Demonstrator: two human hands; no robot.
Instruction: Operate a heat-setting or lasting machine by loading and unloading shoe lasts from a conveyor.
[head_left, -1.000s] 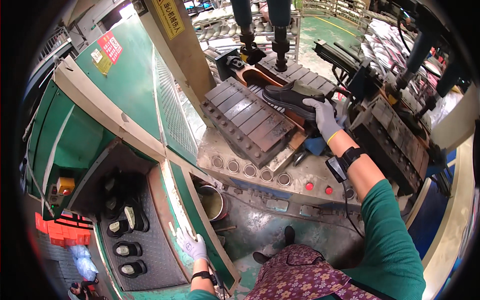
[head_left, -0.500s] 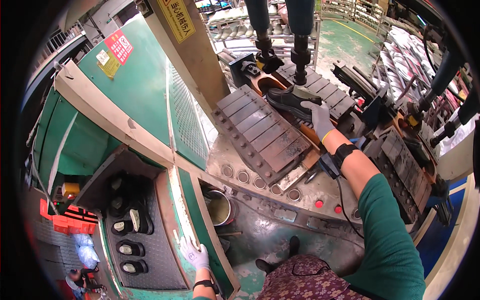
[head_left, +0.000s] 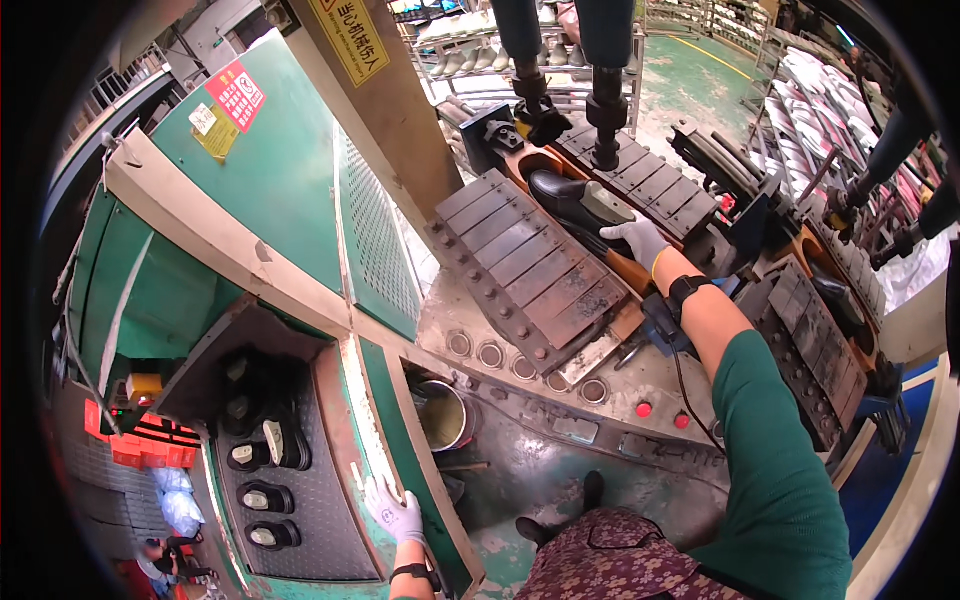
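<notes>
My right hand (head_left: 640, 240), in a pale glove, is closed on the heel end of a black shoe (head_left: 562, 198). A light-coloured last (head_left: 606, 204) shows in the shoe's opening. The shoe lies between the two segmented metal pads of a press, the nearer pad (head_left: 535, 270) just beside it. Above hangs a dark vertical press rod (head_left: 606, 120), apart from the shoe. At lower left my gloved left hand (head_left: 396, 514) rests with fingers stretched out on the edge of a green machine frame (head_left: 378, 440), holding nothing.
Several black shoes (head_left: 268, 498) stand on the dark textured conveyor (head_left: 325, 540) at left. A second press station (head_left: 800, 340) is at right. Red buttons (head_left: 644, 410) line the machine's front ledge, a bucket (head_left: 440, 415) stands below, and a person (head_left: 165, 560) is at far lower left.
The shoe has turned from tilted on its side to more upright and sits lower between the pads. My right hand has moved slightly down with it. The left hand stays on the frame.
</notes>
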